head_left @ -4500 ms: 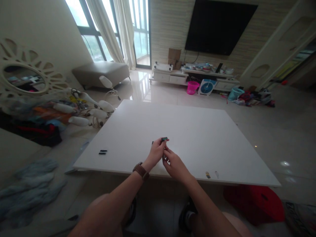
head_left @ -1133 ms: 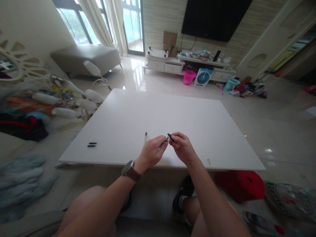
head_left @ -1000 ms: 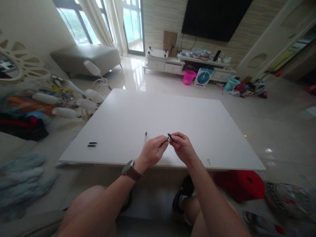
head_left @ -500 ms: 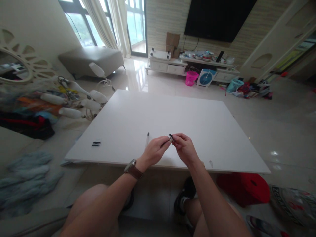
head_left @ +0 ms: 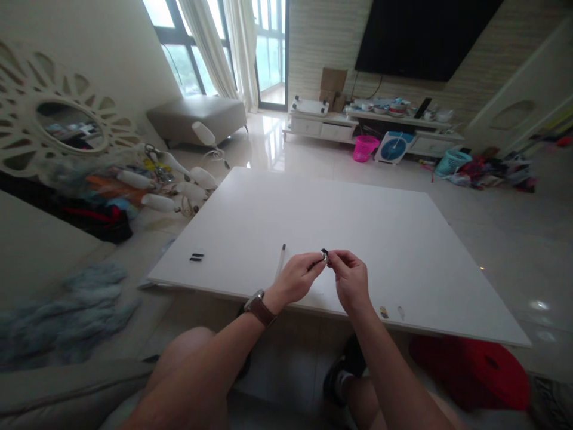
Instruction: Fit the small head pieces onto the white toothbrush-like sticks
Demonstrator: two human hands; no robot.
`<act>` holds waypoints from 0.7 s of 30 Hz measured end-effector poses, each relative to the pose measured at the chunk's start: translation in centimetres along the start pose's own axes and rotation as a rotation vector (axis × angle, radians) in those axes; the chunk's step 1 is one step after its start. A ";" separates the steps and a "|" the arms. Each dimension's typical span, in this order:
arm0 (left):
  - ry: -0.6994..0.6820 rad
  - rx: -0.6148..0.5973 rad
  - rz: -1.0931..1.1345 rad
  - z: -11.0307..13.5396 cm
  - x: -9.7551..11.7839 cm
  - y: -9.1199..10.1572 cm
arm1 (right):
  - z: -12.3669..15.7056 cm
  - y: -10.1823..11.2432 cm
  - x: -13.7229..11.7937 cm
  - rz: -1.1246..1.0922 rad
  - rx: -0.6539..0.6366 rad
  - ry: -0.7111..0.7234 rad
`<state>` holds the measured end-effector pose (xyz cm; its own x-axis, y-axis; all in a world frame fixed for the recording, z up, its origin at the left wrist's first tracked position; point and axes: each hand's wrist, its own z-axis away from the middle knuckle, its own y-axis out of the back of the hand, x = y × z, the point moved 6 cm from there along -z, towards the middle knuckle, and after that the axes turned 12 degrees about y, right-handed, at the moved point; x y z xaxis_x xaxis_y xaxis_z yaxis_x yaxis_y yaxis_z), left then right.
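Note:
Both of my hands meet above the near edge of a large white board [head_left: 340, 215]. My left hand [head_left: 298, 279], with a brown watch at the wrist, and my right hand [head_left: 351, 280] pinch a small dark object [head_left: 324, 255] between their fingertips. The object is too small to name. A thin pen-like stick [head_left: 281, 259] lies on the board just left of my left hand. Two small black pieces [head_left: 196, 257] lie near the board's left corner. Two tiny bits [head_left: 384, 312] rest at the near edge to the right of my right hand.
A white lamp fixture with several bulbs [head_left: 179, 188] and clutter lie on the floor at left, below a round mirror [head_left: 67, 125]. A red object [head_left: 470, 373] sits under the board's near right corner. A TV cabinet [head_left: 371, 128] stands far back.
The camera view has shifted left, so everything sits further right in the picture. My hands stay together, pinching the small dark object, much as half a second ago.

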<state>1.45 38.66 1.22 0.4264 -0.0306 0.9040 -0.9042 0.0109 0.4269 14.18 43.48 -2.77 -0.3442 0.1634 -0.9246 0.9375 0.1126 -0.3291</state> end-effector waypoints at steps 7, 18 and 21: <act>-0.005 0.028 -0.063 0.3 0.2 -0.3 | 0.1 0.0 -0.2 -0.033 0.035 -0.037; -0.020 0.046 -0.137 0.6 0.5 1.4 | 0.0 -0.4 -0.2 -0.076 -0.132 -0.176; -0.031 0.042 -0.168 0.7 0.5 1.8 | 0.0 -0.3 -0.1 -0.079 -0.140 -0.202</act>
<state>0.04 38.00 2.43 0.5715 -0.0590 0.8185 -0.8206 -0.0382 0.5702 13.95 43.41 -2.62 -0.3855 -0.0483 -0.9214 0.8875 0.2539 -0.3846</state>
